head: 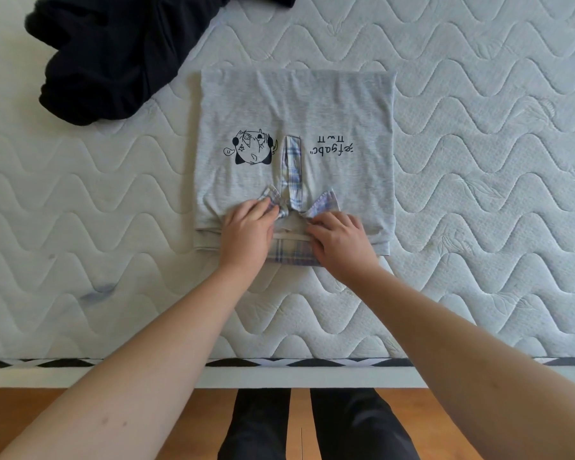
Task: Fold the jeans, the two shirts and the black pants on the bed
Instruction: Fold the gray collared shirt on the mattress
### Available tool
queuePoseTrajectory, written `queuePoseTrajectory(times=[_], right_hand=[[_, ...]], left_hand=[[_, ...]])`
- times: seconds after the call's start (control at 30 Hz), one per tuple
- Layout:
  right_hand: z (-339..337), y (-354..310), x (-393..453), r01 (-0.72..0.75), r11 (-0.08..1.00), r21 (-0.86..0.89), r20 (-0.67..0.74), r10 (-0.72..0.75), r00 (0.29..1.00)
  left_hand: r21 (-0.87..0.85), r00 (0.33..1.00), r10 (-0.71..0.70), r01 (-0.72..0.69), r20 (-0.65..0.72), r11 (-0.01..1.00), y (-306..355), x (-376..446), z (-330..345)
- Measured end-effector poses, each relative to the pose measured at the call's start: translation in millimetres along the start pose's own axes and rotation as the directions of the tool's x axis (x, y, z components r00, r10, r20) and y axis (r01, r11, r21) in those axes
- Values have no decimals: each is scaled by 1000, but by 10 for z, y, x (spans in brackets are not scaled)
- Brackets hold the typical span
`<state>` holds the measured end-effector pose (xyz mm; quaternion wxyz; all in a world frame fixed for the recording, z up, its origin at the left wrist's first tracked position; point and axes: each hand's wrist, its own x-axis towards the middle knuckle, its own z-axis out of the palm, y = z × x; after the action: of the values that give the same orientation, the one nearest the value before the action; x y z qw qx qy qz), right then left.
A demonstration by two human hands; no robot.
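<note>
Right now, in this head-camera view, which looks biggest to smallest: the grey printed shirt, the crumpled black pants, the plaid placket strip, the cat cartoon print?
1. Grey printed shirt
2. Crumpled black pants, partly cut off by the frame, so unsure
3. Cat cartoon print and plaid placket strip look alike

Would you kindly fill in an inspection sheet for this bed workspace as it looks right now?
Surface: quilted white mattress, faint bluish marks near its left front.
Job's things: grey shirt folded to a rectangle, print upside down to the camera; black garment bunched at far left, unfolded; jeans and second shirt not in view.
Clutter: nothing seen.
Grippers: left hand and right hand at the plaid collar, fingers curled on the fabric.
Cables: nothing seen.
Surroundings: wooden floor below the bed edge; the person's dark trouser legs.
</note>
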<state>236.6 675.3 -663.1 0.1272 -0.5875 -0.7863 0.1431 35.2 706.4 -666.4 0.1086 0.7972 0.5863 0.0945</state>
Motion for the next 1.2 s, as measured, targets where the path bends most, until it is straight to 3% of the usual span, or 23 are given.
queuePoseTrajectory(times=[0.13, 0.3, 0.4, 0.5, 0.57, 0.63, 0.7, 0.77, 0.8, 0.9, 0.97, 1.07, 1.13, 1.2], right_hand=[[-50, -86, 113, -95, 995, 7, -72, 96, 993], [75, -159, 383, -134, 991, -16, -2, 134, 991], [139, -147, 459, -212, 975, 71, -3, 212, 977], [162, -170, 448, -166, 978, 127, -85, 177, 980], [176, -179, 412, -133, 989, 65, -100, 139, 985], [195, -191, 360, -120, 990, -69, -49, 116, 992], [190, -225, 304, -76, 984, -163, 20, 80, 997], [112, -249, 240, -21, 993, -112, 58, 28, 998], [41, -245, 204, -23, 999, -49, 67, 26, 997], [-210, -143, 24, -218, 970, 109, 9, 219, 976], [-324, -20, -128, -448, 880, 160, -21, 457, 889], [-360, 159, -268, -719, 646, 256, 63, 731, 679], [-356, 242, -283, -808, 424, 408, 117, 854, 507], [-386, 256, -248, -835, 163, 525, 222, 921, 320]], left_hand=[[-34, 999, 0, -1, -44, 999, -36, 32, 4], [-109, 997, -43, 36, -56, 993, -5, 79, 19], [-196, 994, -65, 46, -92, 980, 3, 88, 18], [-196, 990, -52, 26, -130, 980, 7, 54, 26], [-162, 989, -55, 33, -136, 986, -17, 10, 48], [-48, 997, -4, 0, -73, 999, -61, -60, 88], [75, 995, 52, -58, 86, 996, -90, -133, 109], [95, 980, 52, -71, 193, 993, -86, -202, 111], [65, 982, 44, -57, 182, 996, -91, -216, 93], [-90, 996, -85, 87, 20, 992, -217, -179, -67], [-127, 967, -233, 219, -104, 967, -391, -138, -171], [-231, 873, -485, 462, -52, 856, -612, -108, -218], [-374, 729, -681, 651, 65, 661, -692, -97, -237], [-444, 609, -763, 758, 218, 478, -778, -62, -264]])
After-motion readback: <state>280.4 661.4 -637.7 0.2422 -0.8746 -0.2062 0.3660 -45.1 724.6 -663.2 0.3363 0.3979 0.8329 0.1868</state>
